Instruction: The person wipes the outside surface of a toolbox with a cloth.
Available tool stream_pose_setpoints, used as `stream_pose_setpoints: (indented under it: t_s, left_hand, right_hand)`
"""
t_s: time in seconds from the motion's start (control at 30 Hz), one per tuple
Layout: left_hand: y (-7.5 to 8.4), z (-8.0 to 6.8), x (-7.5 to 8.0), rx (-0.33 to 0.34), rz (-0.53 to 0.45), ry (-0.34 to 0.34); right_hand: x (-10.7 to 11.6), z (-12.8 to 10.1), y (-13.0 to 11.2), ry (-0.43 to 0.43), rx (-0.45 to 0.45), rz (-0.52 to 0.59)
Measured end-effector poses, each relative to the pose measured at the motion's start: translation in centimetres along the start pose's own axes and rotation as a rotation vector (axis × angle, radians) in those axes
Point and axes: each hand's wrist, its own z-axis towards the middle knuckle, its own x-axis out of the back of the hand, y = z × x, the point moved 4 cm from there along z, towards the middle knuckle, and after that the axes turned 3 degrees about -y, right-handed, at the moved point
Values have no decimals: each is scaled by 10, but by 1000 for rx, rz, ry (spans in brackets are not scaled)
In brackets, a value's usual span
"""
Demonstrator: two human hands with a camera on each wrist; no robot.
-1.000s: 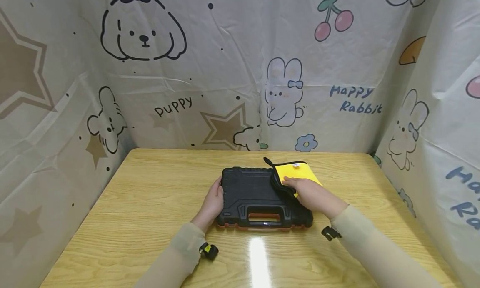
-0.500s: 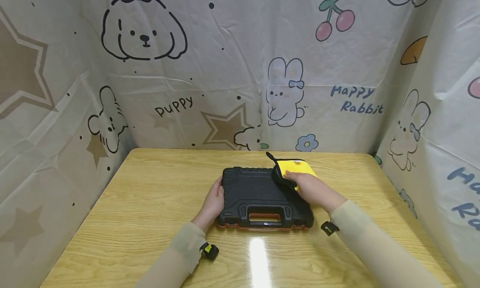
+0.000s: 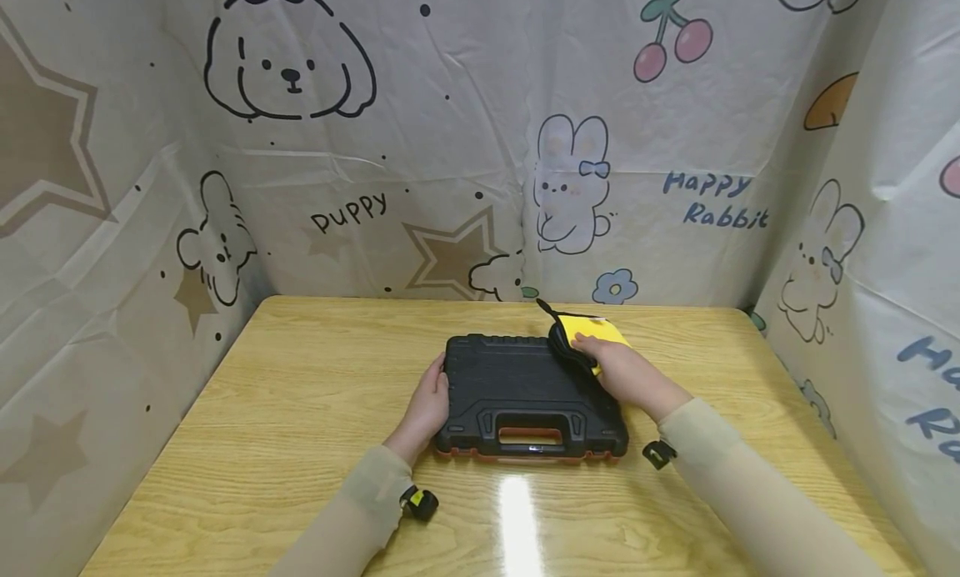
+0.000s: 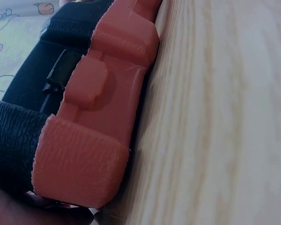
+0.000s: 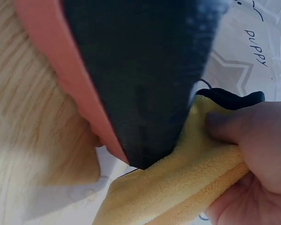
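A black plastic tool case (image 3: 510, 377) with an orange lower half (image 4: 84, 154) lies flat on the wooden table, its handle towards me. My left hand (image 3: 429, 403) holds the case by its left side, thumb near the top edge; in the left wrist view only a bit of that hand shows at the bottom corner. My right hand (image 3: 626, 373) grips a folded yellow cleaning cloth (image 3: 592, 329) with black edging and a hanging loop. The cloth touches the case's far right part. In the right wrist view, the thumb presses on the plush yellow cloth (image 5: 178, 183) beside the case's corner.
The wooden table (image 3: 315, 377) extends on both sides of the case. Behind and beside it hangs a white sheet (image 3: 450, 160) printed with cartoon animals. Each sleeve cuff carries a small black strap (image 3: 420, 504).
My right hand has moved the yellow cloth away from me and slightly right along the case's top, towards its far right corner. The left hand and the case stay in place.
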Motion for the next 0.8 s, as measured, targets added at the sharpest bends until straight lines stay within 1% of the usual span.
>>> stream_pose_setpoints:
  t_s: [0.17,0.33,0.6,0.8]
  left_hand:
    - [0,0,-1,0,5,2]
    - [0,0,-1,-1,5,4]
    - [-1,0,-1,-6,3,2]
    - [-1,1,-2,-7,2,5]
  right_hand:
    - [-2,1,3,-4,-29,18]
    - [-3,0,3,-19,-38,7]
    - [-6,-6,1,-21,-17,-10]
    - [-6,-12,0,-40,-27,-8]
